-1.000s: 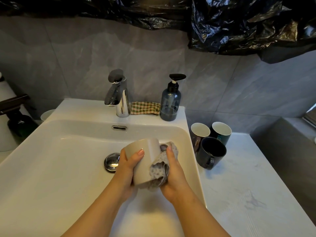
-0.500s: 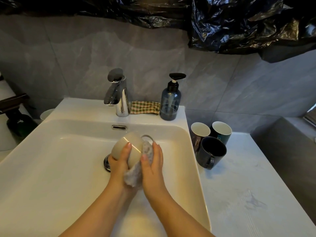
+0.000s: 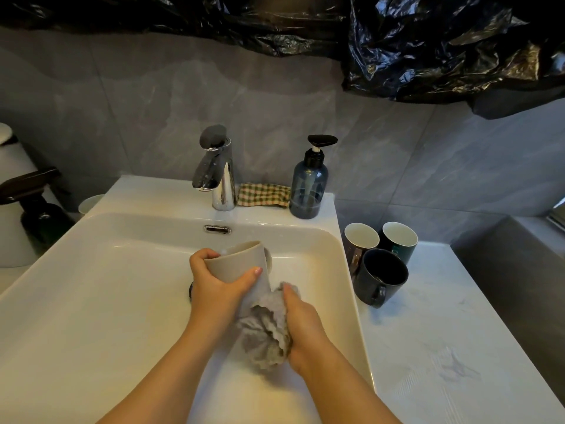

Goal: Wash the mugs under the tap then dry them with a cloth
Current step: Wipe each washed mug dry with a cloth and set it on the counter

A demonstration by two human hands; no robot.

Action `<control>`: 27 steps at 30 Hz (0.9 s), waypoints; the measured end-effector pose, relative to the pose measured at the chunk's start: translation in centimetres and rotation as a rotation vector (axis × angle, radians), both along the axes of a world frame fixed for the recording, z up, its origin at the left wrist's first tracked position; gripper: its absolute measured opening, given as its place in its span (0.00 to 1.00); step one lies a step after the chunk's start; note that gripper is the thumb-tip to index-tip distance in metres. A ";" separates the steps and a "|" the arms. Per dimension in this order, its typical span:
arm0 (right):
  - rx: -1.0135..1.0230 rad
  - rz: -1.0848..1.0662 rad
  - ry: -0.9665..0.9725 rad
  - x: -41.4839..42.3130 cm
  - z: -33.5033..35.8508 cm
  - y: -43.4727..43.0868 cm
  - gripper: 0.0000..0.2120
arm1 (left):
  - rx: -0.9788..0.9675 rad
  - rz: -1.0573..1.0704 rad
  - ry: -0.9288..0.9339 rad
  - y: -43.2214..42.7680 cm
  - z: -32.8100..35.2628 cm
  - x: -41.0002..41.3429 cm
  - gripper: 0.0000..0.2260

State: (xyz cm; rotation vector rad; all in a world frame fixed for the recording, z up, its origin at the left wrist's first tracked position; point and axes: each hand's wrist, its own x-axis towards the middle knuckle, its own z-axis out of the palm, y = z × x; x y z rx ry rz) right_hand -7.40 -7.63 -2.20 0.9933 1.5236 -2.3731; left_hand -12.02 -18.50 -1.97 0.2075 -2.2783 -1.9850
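In front of the tap [image 3: 217, 172], over the sink [image 3: 107, 301], the person's left hand [image 3: 214, 286] is gripping the beige mug [image 3: 238, 264] around its wall, tilted with its mouth facing the tap. The right hand [image 3: 302, 325] is clutching a bunched grey cloth [image 3: 266, 332] against the mug's base. To dry it well, I'd be turning the mug slowly while wiping round, then pushing the cloth inside. Three more mugs [image 3: 382, 270] are waiting on the table [image 3: 443, 332], right of the tap.
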 end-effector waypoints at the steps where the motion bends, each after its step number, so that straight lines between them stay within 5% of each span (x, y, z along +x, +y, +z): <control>1: 0.171 -0.046 0.005 -0.2 -0.1 0.4 0.21 | 0.009 -0.021 -0.042 -0.4 0.0 -0.2 0.30; 6: 0.598 -0.099 0.357 -0.6 1.7 2.7 0.13 | -0.072 -0.373 -0.182 -2.3 0.5 0.0 0.39; 10: 0.810 0.364 0.556 -0.4 2.3 2.5 0.11 | -0.200 -0.570 -0.151 -2.5 1.1 0.5 0.43; 14: 0.787 0.794 0.553 0.6 2.9 2.5 0.08 | -0.311 -0.747 -0.096 -2.8 1.9 0.3 0.43; 17: 0.620 0.753 0.501 1.2 3.6 2.7 0.08 | -0.392 -0.848 -0.105 -2.9 2.4 0.0 0.42; 27: 0.447 0.327 0.353 0.7 3.2 2.6 0.10 | 0.421 -0.509 -0.443 -2.6 0.3 1.2 0.26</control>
